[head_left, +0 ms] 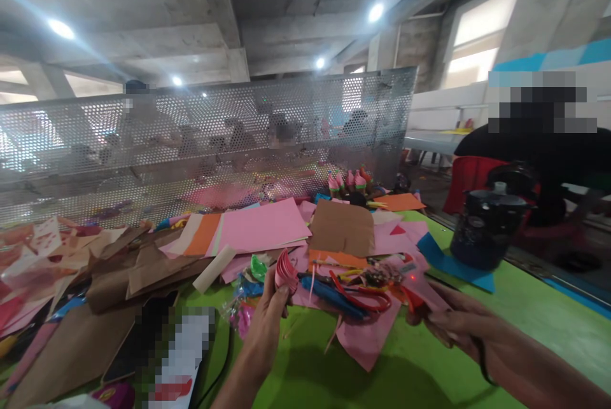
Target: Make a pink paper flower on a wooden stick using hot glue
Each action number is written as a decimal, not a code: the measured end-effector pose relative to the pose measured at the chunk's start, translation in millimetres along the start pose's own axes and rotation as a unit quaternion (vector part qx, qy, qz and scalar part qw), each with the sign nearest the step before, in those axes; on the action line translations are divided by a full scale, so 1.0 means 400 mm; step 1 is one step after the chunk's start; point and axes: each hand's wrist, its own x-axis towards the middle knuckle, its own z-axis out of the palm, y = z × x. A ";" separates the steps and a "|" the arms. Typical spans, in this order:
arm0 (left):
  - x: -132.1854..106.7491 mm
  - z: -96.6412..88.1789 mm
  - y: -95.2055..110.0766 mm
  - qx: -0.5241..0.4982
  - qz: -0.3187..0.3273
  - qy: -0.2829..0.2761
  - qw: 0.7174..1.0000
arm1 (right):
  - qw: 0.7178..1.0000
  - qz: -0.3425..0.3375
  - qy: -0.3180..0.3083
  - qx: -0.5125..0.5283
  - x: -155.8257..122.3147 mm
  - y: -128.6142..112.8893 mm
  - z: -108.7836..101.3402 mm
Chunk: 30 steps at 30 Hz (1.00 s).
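Note:
My left hand (268, 317) is closed on a small pink layered paper swirl (286, 271), pinched upright between thumb and fingers. To the right, my right hand (449, 317) wraps around a pink glue gun (426, 291) with an orange-red trigger and a small red light; its nose points left and a dark cord hangs by the wrist. Between the hands lie red-handled scissors (379, 303), a blue bundle (329, 294) and a pink paper scrap (370, 336). Left of the left hand are a green piece (258, 268) and clear plastic with bright pink bits (242, 318).
Pink sheets (262, 224) and a brown sheet (342, 229) cover the green table (305, 371). Brown scraps and a dark phone (143, 332) lie left. A dark bucket (489, 224) stands right, near a seated person. A perforated metal screen (214, 142) rises behind.

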 end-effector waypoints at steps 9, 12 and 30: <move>0.010 -0.006 -0.016 0.015 0.016 -0.006 1.000 | 0.912 0.130 -0.193 0.339 0.007 -0.088 0.084; 0.012 -0.010 -0.022 0.021 0.027 -0.019 0.999 | 0.913 0.120 -0.214 0.326 0.009 -0.113 0.089; 0.011 -0.009 -0.017 0.033 0.014 -0.023 0.999 | 0.943 0.111 -0.237 0.207 0.023 -0.156 0.123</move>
